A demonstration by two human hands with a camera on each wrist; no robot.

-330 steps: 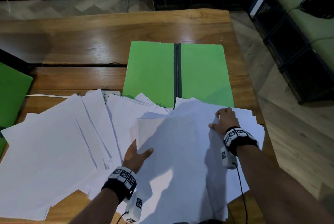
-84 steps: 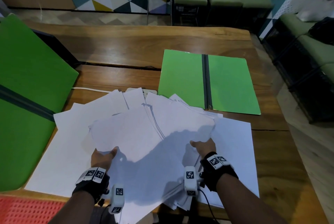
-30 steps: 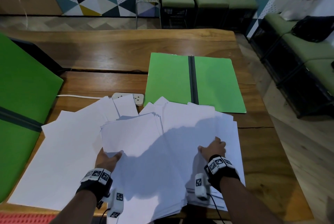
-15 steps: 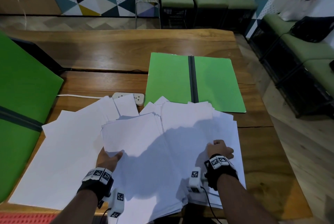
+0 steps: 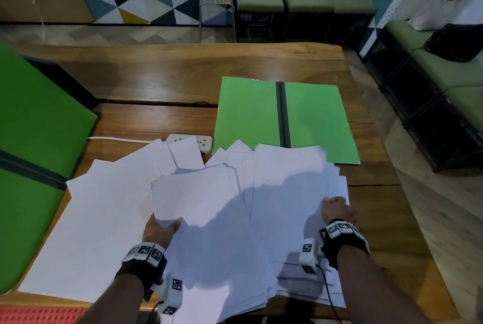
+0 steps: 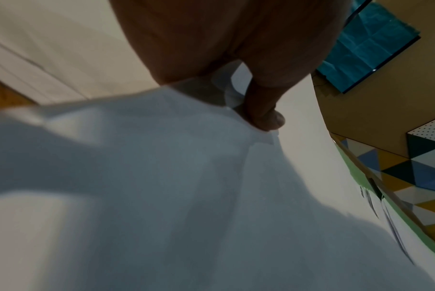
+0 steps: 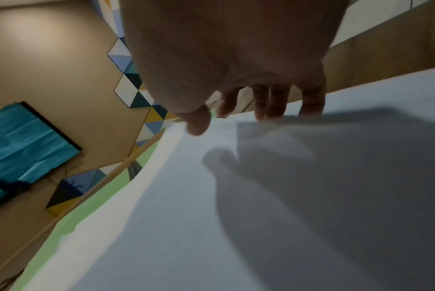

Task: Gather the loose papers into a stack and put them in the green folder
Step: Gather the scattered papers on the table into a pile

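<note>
A broad wooden desk (image 5: 183, 75) carries everything. Across its near half spreads a fan of loose white papers (image 5: 109, 219), overlapping at different angles, some reaching the near edge and overhanging it. At the left side a large green board (image 5: 39, 127) with a dark band leans over the desk edge. Beyond the papers, on the far right part of the desk, the green folder (image 5: 248, 114) lies open and flat, its dark spine running down the middle; the far corners of several sheets overlap its near edge. Just left of the folder a white power strip (image 5: 203, 142) peeks out from under the sheets, its cord running off to the left.

In the middle a thicker, roughly squared bundle (image 5: 193, 193) sits on top of the spread. The left hand (image 5: 160, 229) grips the near left corner of this bundle — the thumb lies on top of the paper, pressing it down, as the left wrist view shows, while the fingers are hidden beneath. The right hand (image 5: 335, 210) rests at the right edge of the sheets, knuckles up; in the right wrist view its fingers (image 7: 273, 104) reach down over a paper's edge with the thumb on the near side, curled round that edge.
</note>
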